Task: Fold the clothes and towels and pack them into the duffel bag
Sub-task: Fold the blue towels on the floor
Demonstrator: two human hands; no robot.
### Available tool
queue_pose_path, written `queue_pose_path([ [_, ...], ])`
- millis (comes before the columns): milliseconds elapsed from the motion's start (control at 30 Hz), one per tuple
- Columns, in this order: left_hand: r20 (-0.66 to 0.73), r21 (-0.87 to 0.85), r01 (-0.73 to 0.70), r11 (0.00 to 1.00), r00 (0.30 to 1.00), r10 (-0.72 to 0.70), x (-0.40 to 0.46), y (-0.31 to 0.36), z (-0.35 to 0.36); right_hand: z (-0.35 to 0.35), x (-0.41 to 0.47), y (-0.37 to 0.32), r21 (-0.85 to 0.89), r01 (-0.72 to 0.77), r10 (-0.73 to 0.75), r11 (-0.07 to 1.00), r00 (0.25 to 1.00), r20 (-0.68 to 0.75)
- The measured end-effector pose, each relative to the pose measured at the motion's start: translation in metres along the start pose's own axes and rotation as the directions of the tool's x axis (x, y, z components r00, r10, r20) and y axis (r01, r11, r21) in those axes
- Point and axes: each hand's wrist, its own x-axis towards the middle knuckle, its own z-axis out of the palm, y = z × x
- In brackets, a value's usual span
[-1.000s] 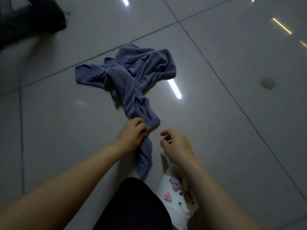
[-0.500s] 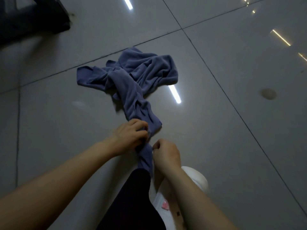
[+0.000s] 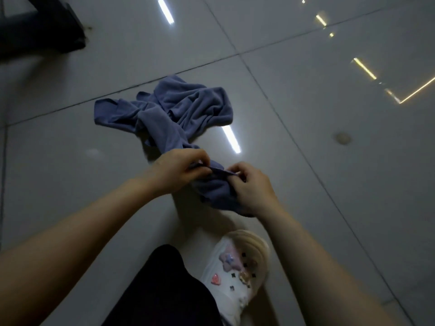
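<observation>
A blue towel [image 3: 169,111] lies crumpled on the grey tiled floor [image 3: 306,184], its far part bunched in a heap and a twisted strip running toward the person. The near end of the towel is lifted off the floor between both hands. The left hand [image 3: 181,169] pinches the towel's edge with curled fingers and thumb; the right hand [image 3: 249,187] grips the same edge just beside it, fingers curled round the cloth, with a fold of towel hanging below the two hands. The hands are close together, the edge stretched short between them.

Below the hands, a white shoe [image 3: 237,271] with small charms on top, among them a pink heart and a pale flower shape, rests on the floor beside a dark trouser leg [image 3: 164,290]. A dark piece of furniture [image 3: 40,27] stands at the far left corner. Bright light strips reflect in the glossy tiles. No writing or label can be read on the towel or the shoe.
</observation>
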Motion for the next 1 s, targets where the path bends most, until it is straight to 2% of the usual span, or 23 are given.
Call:
queue_pose_path([
  [100,0.103,0.118,-0.086,0.989,0.992,0.074,0.014,0.022,-0.029,-0.054,-0.010,-0.031,-0.110,0.093,-0.100,0.990,0.993,-0.056],
  [167,0.137,0.178,-0.069,0.982,0.990,0.045,0.018,0.043,-0.052,-0.093,-0.024,-0.058,-0.143,0.137,-0.152,0.980,0.983,-0.099],
  [367,-0.068,0.016,0.022,1.000,0.997,-0.020,0.011,0.118,-0.149,-0.208,-0.103,-0.145,-0.269,0.242,-0.318,0.932,0.904,-0.287],
  [467,-0.100,-0.162,-0.054,0.985,0.994,0.038,0.007,0.172,-0.193,-0.250,-0.156,-0.172,-0.411,0.214,-0.364,0.886,0.871,-0.331],
  [567,-0.089,-0.149,-0.150,0.977,0.986,0.137,0.001,0.232,-0.220,-0.287,-0.211,-0.186,-0.463,0.177,-0.398,0.869,0.804,-0.441],
  [733,-0.151,-0.062,-0.313,0.948,0.942,0.301,-0.006,0.324,-0.235,-0.326,-0.290,-0.170,-0.299,0.168,-0.333,0.939,0.652,-0.681],
  [833,-0.140,-0.007,-0.387,0.922,0.913,0.382,-0.014,0.370,-0.226,-0.337,-0.323,-0.148,-0.116,0.190,-0.205,0.975,0.563,-0.800],
  [933,-0.142,-0.037,-0.412,0.910,0.904,0.404,-0.021,0.398,-0.205,-0.347,-0.346,-0.132,0.018,0.190,-0.087,0.982,0.528,-0.845],
  [1000,-0.125,-0.059,-0.430,0.901,0.899,0.421,-0.026,0.409,-0.195,-0.351,-0.359,-0.125,0.022,0.187,-0.080,0.982,0.521,-0.850],
])
